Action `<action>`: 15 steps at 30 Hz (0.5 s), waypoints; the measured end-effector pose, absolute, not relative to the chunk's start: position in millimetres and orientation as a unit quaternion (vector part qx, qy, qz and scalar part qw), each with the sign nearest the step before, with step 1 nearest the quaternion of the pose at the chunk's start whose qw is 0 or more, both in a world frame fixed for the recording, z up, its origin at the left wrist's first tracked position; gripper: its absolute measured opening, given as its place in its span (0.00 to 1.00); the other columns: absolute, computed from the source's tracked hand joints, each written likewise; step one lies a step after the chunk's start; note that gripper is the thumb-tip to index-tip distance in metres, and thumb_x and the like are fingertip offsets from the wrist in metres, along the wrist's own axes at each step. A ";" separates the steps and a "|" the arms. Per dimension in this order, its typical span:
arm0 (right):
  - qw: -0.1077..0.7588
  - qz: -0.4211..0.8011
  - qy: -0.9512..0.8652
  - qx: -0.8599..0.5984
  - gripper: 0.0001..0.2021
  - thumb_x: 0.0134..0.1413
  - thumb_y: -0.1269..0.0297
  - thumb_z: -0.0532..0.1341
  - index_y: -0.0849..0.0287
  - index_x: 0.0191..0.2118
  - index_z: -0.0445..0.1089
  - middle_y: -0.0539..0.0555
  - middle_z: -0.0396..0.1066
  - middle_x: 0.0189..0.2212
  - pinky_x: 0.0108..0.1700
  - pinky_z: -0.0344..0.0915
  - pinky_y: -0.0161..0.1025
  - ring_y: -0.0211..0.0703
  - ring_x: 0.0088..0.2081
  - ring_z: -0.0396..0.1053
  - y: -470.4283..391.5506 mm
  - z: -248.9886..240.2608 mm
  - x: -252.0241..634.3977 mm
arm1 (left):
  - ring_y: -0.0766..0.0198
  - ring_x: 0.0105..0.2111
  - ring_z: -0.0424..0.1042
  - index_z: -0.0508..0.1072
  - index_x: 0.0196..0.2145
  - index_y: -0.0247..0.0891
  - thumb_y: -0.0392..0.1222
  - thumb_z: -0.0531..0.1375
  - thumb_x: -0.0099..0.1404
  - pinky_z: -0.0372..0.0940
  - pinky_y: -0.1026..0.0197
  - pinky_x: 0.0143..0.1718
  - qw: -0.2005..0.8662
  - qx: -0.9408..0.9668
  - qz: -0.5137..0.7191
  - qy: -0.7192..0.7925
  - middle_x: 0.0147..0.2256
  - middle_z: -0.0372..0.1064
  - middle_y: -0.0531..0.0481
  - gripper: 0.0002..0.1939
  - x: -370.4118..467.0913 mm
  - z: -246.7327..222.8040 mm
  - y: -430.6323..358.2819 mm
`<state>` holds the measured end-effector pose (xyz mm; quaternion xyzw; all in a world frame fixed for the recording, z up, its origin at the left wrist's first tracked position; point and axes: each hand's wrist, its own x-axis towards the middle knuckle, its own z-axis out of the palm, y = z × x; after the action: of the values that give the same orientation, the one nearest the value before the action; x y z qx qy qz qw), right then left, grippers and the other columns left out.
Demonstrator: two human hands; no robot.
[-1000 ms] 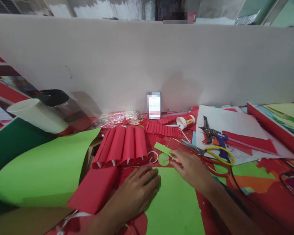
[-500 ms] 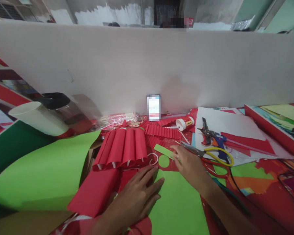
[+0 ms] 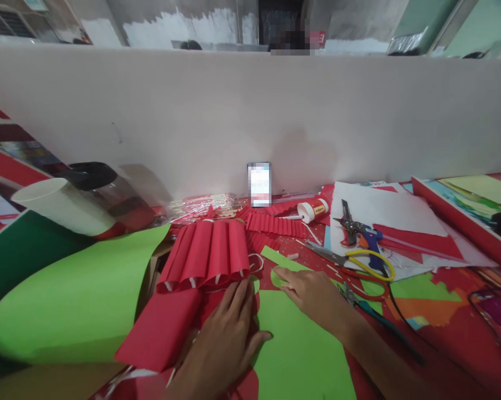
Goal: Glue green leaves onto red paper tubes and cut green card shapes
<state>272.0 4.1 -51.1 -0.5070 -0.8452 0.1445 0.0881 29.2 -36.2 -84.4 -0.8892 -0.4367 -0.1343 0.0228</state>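
My left hand (image 3: 223, 336) lies flat with its fingers stretched out, beside the pleated red paper piece (image 3: 212, 250). Its thumb reaches over the edge of a light green paper sheet (image 3: 302, 350). Close to its fingertips, a bit of another green paper piece (image 3: 256, 284) shows. My right hand (image 3: 317, 297) has its index finger extended onto a small green paper circle (image 3: 274, 279), which is partly covered; the thumb is apart from the index finger. Just beyond lies a green paper strip (image 3: 277, 256), partly behind the hand.
Scissors (image 3: 342, 260), a blue glue gun (image 3: 371, 239) and teal-handled pliers (image 3: 375, 314) lie at the right. A lit phone (image 3: 259, 186) leans on the white partition (image 3: 217, 122). Rolled green paper (image 3: 75, 300) fills the left. A red-edged tray (image 3: 454, 225) stands far right.
My right hand has moved from the green strip back to the green circle, covering part of it. My left hand's fingers have shifted left, off most of the green sheet.
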 end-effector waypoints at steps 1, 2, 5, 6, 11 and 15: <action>0.081 0.135 -0.850 -0.503 0.18 0.69 0.66 0.56 0.50 0.61 0.65 0.55 0.81 0.40 0.35 0.66 0.38 0.51 0.39 0.78 4.1 -50.7 272.1 | 0.38 0.62 0.62 0.60 0.66 0.30 0.64 0.55 0.68 0.67 0.44 0.54 0.031 -0.888 -0.133 -0.439 0.62 0.63 0.31 0.41 29.2 -85.7 -36.8; 0.077 0.128 -0.854 -0.498 0.18 0.68 0.67 0.56 0.50 0.61 0.65 0.54 0.81 0.38 0.35 0.66 0.37 0.50 0.38 0.78 4.2 -50.3 272.0 | 0.38 0.62 0.62 0.61 0.65 0.29 0.65 0.55 0.67 0.67 0.44 0.54 0.040 -0.888 -0.131 -0.439 0.62 0.63 0.31 0.41 29.6 -85.9 -37.1; 0.090 0.122 -0.859 -0.488 0.16 0.67 0.71 0.56 0.52 0.57 0.68 0.54 0.80 0.37 0.37 0.66 0.38 0.50 0.40 0.76 4.1 -49.2 271.2 | 0.38 0.60 0.63 0.62 0.64 0.27 0.64 0.57 0.67 0.66 0.44 0.53 0.060 -0.892 -0.136 -0.427 0.61 0.65 0.30 0.41 32.9 -78.9 -36.9; 0.106 0.127 -0.857 -0.489 0.15 0.67 0.71 0.56 0.52 0.56 0.69 0.55 0.80 0.38 0.38 0.66 0.38 0.50 0.41 0.76 3.8 -48.5 271.2 | 0.38 0.60 0.64 0.62 0.63 0.26 0.62 0.59 0.66 0.66 0.44 0.53 0.060 -0.894 -0.136 -0.422 0.60 0.65 0.30 0.40 34.5 -74.4 -36.9; 0.165 0.184 -0.841 -0.482 0.14 0.67 0.69 0.57 0.52 0.55 0.69 0.53 0.78 0.39 0.41 0.66 0.38 0.46 0.40 0.74 -1.8 -42.0 273.8 | 0.49 0.44 0.72 0.69 0.55 0.36 0.38 0.60 0.68 0.68 0.49 0.45 0.006 -0.923 -0.070 -0.379 0.48 0.74 0.42 0.18 40.9 -52.6 -37.4; 0.104 0.203 -0.881 -0.415 0.11 0.64 0.72 0.57 0.50 0.46 0.74 0.49 0.76 0.32 0.37 0.62 0.36 0.44 0.36 0.72 -7.8 -40.7 273.7 | 0.55 0.38 0.72 0.71 0.47 0.37 0.30 0.58 0.68 0.68 0.53 0.41 -0.035 -0.951 -0.041 -0.305 0.40 0.73 0.47 0.12 37.6 -51.7 -35.9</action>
<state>273.7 -7.8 -40.7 -0.4148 -0.8808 0.2032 0.1037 37.6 -35.9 -51.7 -0.9510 -0.3046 -0.0412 -0.0347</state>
